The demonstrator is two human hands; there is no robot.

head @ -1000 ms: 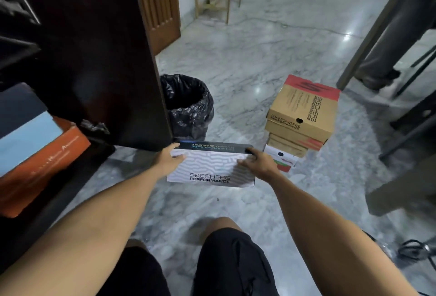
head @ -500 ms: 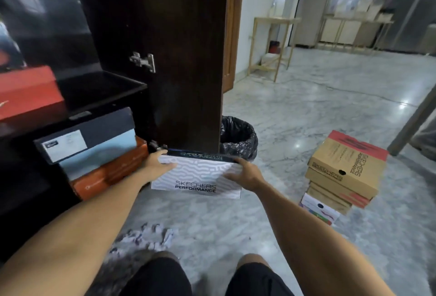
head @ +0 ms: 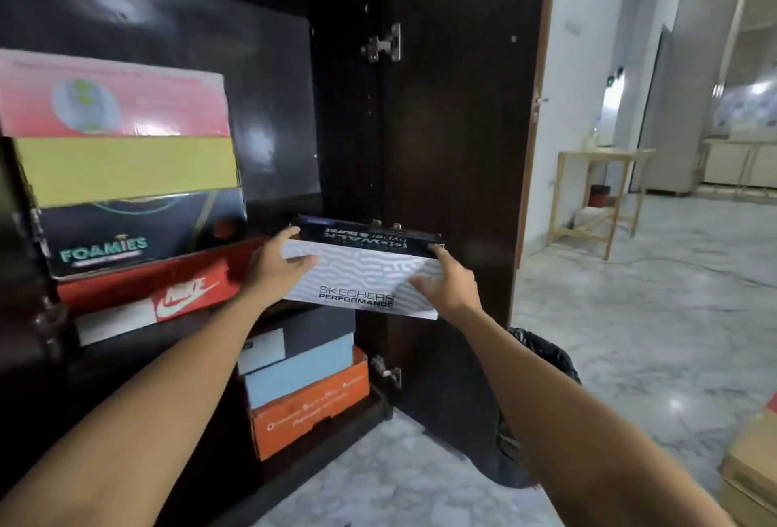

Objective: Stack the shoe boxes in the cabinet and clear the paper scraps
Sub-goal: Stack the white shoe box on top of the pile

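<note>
Marble floor [head: 630,358] runs pale and glossy past a dark cabinet [head: 269,77] whose door [head: 462,106] stands swung wide, and in that opening the white Skechers box [head: 361,278] is held level in the air, its wavy-patterned side toward the camera and its dark lid uppermost. Each end is taken by one hand: the left hand [head: 275,264] grips the left end with the thumb on the lid edge and fingers laid across the front, the right hand [head: 447,285] clasps the right end likewise. A two-ended hold like this probably keeps the lid seated and the box flat for sliding onto a shelf. Left of the left hand, a finished stack fills the upper shelf, the red Nike box [head: 168,295] at the bottom and the Foamies box [head: 138,232] above it, so the free space seems to lie straight ahead of the hands. Below the hands, an orange box [head: 311,409] carries two more. Motion blur smears the small print. Under the right forearm a black bin bag [head: 542,354] is mostly hidden, tan boxes [head: 752,459] are cut off at the right edge, and no paper scraps are in view.
</note>
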